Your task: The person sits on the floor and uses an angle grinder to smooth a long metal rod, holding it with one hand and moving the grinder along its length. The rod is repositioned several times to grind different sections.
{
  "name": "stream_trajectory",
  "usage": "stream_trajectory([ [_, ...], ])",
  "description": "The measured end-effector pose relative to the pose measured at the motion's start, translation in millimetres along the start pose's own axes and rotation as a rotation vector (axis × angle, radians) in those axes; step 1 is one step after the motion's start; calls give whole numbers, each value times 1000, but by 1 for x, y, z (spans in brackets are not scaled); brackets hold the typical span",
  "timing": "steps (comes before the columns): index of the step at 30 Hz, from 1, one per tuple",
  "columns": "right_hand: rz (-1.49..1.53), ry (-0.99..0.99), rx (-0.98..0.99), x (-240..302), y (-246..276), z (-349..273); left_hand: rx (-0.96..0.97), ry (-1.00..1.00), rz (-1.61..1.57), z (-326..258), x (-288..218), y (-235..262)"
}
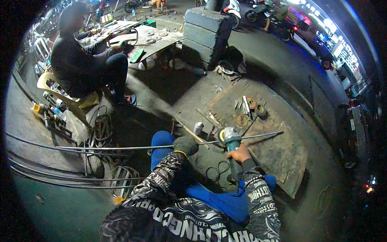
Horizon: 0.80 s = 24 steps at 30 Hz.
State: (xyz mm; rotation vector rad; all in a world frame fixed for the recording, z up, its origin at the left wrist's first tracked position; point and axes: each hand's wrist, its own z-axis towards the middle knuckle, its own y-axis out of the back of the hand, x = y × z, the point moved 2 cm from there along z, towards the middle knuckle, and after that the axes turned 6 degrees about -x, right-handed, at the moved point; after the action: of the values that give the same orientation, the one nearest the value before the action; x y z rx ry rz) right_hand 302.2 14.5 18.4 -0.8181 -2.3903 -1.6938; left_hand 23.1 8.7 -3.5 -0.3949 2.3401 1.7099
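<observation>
My left hand (186, 146), in a dark knit glove, is closed around a long thin metal rod (121, 148) that runs crosswise over my blue-trousered knee. In my bare right hand (240, 153) is a green angle grinder (232, 141) with a silver head. Its yellowish disc (221, 135) is next to the rod; whether the two touch I cannot tell. The rod's right end (274, 133) extends past the grinder over a worn wooden board (282, 161). A spray can (198, 128) stands just beyond my left hand.
Several discs (242, 121) and short metal pieces (246, 105) lie on the board. A black cable (217, 172) loops near my legs. More rods (72, 180) stretch leftward. A seated person (76, 56) works at a low table (165, 42) beside stacked blocks (204, 33). Motorcycles (278, 24) stand along the road.
</observation>
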Motion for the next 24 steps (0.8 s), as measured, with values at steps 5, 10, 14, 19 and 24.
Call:
stream_trajectory([
  [5, 7, -5, -84, -27, 26, 6, 19, -25, 27, -6, -6, 8],
  [10, 80, -62, -119, -70, 46, 26, 51, 21, 67, -15, -3, 11],
  [14, 48, -141, -155, -115, 59, 54, -4, -21, 71, -20, 3, 3],
  [19, 56, -210, -250, -156, 89, 87, -42, -46, 109, -23, 5, 3],
  [24, -400, 158, -41, -204, 116, 120, 23, -25, 78, -45, 5, 24],
])
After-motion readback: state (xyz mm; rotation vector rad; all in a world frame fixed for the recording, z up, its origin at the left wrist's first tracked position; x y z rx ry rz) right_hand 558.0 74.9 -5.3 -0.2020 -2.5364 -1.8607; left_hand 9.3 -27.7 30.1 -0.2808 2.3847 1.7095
